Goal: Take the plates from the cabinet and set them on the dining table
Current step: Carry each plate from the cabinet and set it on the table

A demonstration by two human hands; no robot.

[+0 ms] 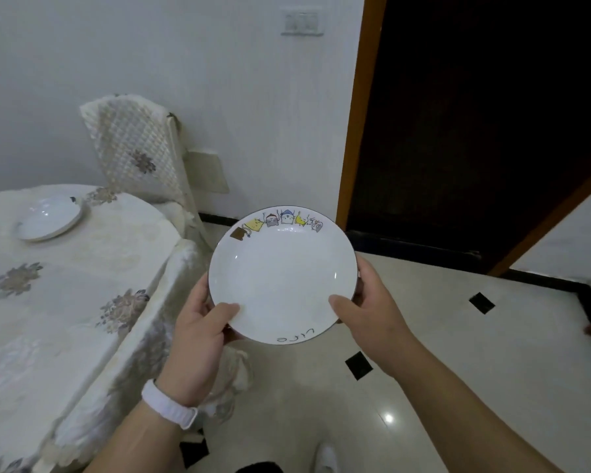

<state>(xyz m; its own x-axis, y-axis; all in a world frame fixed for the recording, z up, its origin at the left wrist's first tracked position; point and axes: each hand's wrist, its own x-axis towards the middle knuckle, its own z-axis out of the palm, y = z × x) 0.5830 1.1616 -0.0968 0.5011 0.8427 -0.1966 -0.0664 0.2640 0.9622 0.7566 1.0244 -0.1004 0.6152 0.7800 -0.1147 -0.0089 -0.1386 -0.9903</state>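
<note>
- Fingers of the left hand (198, 331) curl under the white plate (282, 274), thumb on its near rim.
- Right hand (369, 308) grips the opposite edge the same way.
- The plate is held level above the floor, beside the table (82, 268).
- A second plate (48, 217) rests on the table.

The room was evenly but dimly lit, with a cool grey cast over the walls. A small, hard glare spot sat on the glossy floor (388, 418) at five o'clock, pointing to a lamp overhead. Faint highlights curved inside the held plate (282, 274) near centre, and the second plate (50, 217) at nine o'clock shone softly. The doorway (475, 124) at one o'clock was almost black, with no detail. Shadows were weak and diffuse. Wide-angle distortion bent the door frame and the surface (41, 302) edge, and the whole picture looked slightly soft, more so toward the borders.
</note>
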